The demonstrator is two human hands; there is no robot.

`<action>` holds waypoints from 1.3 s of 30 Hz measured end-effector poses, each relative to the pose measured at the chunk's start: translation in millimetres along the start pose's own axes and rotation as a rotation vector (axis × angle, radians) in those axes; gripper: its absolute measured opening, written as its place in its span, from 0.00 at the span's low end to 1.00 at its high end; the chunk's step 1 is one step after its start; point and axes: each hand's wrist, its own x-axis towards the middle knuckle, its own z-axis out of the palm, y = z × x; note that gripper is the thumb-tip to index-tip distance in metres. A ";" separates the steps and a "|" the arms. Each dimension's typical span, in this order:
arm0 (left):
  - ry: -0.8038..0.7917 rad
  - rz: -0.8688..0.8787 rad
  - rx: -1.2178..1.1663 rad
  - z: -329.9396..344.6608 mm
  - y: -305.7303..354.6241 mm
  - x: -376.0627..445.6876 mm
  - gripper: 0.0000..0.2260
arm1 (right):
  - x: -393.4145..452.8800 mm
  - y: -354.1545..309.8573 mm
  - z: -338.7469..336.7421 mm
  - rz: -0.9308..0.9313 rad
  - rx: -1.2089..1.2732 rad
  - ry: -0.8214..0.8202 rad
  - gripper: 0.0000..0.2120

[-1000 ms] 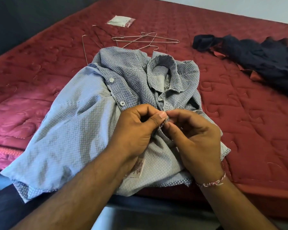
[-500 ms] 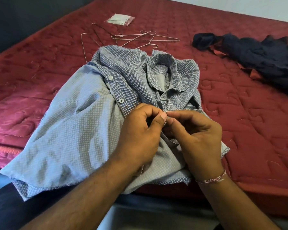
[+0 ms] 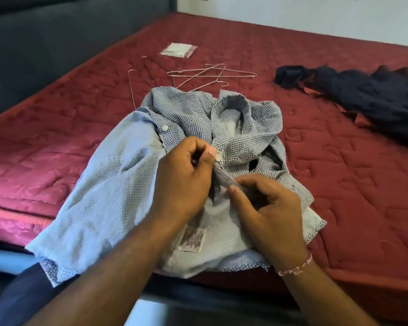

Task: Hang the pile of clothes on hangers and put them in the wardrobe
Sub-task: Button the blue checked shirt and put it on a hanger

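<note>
A blue-and-white checked shirt lies crumpled at the near edge of the red mattress, collar up and partly inside out, its care label showing. My left hand pinches the shirt's front placket beside a white button. My right hand pinches the same strip of fabric a little lower, stretching it taut between the two hands. Several thin wire hangers lie on the mattress just behind the shirt. A dark navy garment is heaped at the right.
A small white plastic packet lies further back on the mattress. A dark grey headboard or sofa runs along the left. A white wall stands behind the bed. No wardrobe shows.
My hands have parted slightly: the left moved up toward the button and the right dropped lower, pulling the placket straight. The view tilted up, showing more of the bed.
</note>
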 end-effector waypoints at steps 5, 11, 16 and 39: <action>-0.418 0.253 0.344 -42.7 -3.9 28.9 0.16 | 9.3 -3.0 -18.3 0.056 0.034 0.013 0.05; -0.955 0.342 0.712 -87.1 20.7 108.6 0.10 | 71.1 -17.6 -72.5 0.084 -0.084 -0.301 0.07; -1.128 0.077 0.434 -90.0 68.1 206.7 0.05 | 178.7 -32.6 -123.1 0.155 0.001 -0.674 0.04; -0.099 -0.099 -0.141 -0.4 10.9 -19.8 0.10 | 31.9 -21.7 2.3 0.523 0.729 -0.074 0.06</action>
